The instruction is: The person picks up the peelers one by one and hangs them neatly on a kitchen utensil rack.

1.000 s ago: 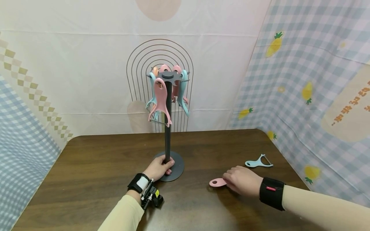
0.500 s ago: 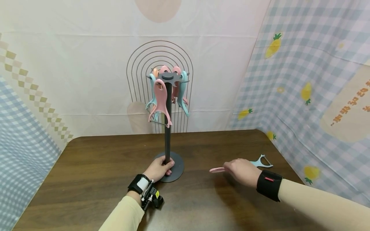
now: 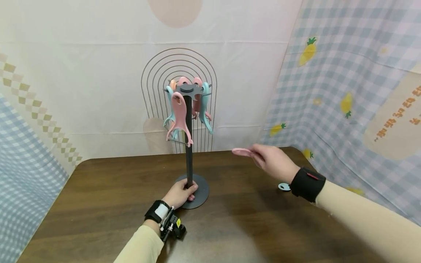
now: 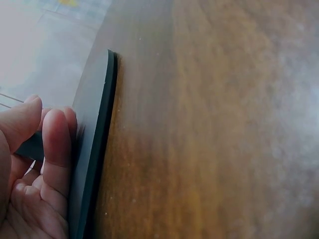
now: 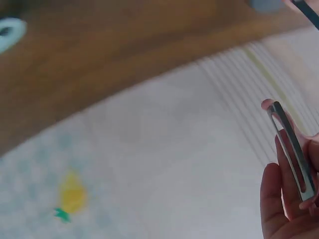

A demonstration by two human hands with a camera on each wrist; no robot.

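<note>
My left hand (image 3: 180, 193) grips the dark grey post of a stand (image 3: 189, 160) low down, just over its round base. In the left wrist view, the fingers curl round the post beside the base (image 4: 92, 149). My right hand (image 3: 274, 160) holds a pink peeler (image 3: 241, 152) raised over the table, its handle pointing left. The right wrist view shows the peeler's metal blade (image 5: 294, 149) near the fingers. On the stand's top hooks hang several peelers, among them a pink one (image 3: 179, 113) in front and a light blue one (image 3: 204, 106) at the right.
A light blue peeler (image 3: 284, 187) lies on the brown table (image 3: 108, 204), mostly hidden behind my right wrist. A white cloth (image 3: 243, 73) hangs behind the table, and a blue checked cloth (image 3: 329, 120) borders the right side.
My right hand has lifted the pink peeler off the table and moved it up and away from me. The left hand has stayed on the post.
</note>
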